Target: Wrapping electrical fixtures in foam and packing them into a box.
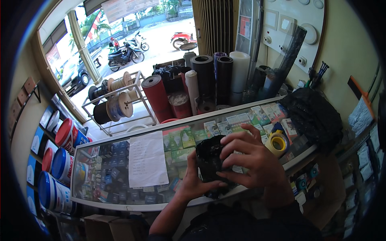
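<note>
Both hands are on a bundle of black plastic (209,159) held over the front edge of a glass display counter (120,208). My left hand (197,182) grips it from the left and below, thumb across its lower front. The fingers of my right hand (250,159) are spread over its upper right side; whether they pinch the plastic is hard to tell. What the plastic wraps is hidden. To the right on the glass lies a tape dispenser with a yellow-cored roll (277,142). A handwritten paper sheet (147,159) lies flat to the left.
A black plastic heap (313,114) covers the counter's right end. Boxed light bulbs (181,138) show through the glass. Behind the counter stand plastic rolls (203,72) and a rack of cable spools (125,104). Paint buckets (64,135) line the left, and a cardboard box (111,227) sits below.
</note>
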`<state>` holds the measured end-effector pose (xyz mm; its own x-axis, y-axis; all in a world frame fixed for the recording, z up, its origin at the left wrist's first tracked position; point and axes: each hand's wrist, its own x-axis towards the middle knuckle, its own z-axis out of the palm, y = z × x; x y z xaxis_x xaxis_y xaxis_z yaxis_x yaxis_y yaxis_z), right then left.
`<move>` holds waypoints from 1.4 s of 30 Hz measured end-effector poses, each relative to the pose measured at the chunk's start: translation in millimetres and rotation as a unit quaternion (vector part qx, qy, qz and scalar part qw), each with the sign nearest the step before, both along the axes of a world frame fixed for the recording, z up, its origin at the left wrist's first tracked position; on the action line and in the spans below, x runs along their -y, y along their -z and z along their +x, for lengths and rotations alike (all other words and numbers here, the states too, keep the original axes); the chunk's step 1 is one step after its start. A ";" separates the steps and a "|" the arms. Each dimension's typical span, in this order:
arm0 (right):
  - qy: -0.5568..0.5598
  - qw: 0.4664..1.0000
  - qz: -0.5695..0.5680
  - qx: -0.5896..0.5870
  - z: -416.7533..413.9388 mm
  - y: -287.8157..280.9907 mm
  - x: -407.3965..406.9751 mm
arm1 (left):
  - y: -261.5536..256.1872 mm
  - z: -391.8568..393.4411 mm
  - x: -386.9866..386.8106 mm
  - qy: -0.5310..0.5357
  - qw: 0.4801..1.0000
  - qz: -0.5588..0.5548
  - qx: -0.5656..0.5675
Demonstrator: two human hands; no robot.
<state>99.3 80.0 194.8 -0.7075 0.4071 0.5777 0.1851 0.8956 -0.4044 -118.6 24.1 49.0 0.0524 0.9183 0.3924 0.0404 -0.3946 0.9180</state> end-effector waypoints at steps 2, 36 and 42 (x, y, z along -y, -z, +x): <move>-0.014 0.998 0.038 0.040 1.8 1.5 2.3 | -0.6 0.7 2.8 -0.022 0.998 -0.033 -0.040; 0.101 0.975 -0.041 -0.193 16.4 129.4 19.6 | 37.1 9.3 2.8 -0.082 0.957 0.150 -0.233; 0.073 0.995 0.051 -0.043 15.2 94.6 8.5 | 40.9 -2.9 -4.6 -0.047 0.960 0.161 -0.224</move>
<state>114.5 71.6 100.2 -0.5912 0.4376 0.6775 0.2837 0.8992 -0.3332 -121.5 28.7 8.1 0.2055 0.7626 0.6134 0.4520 -0.6298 0.6317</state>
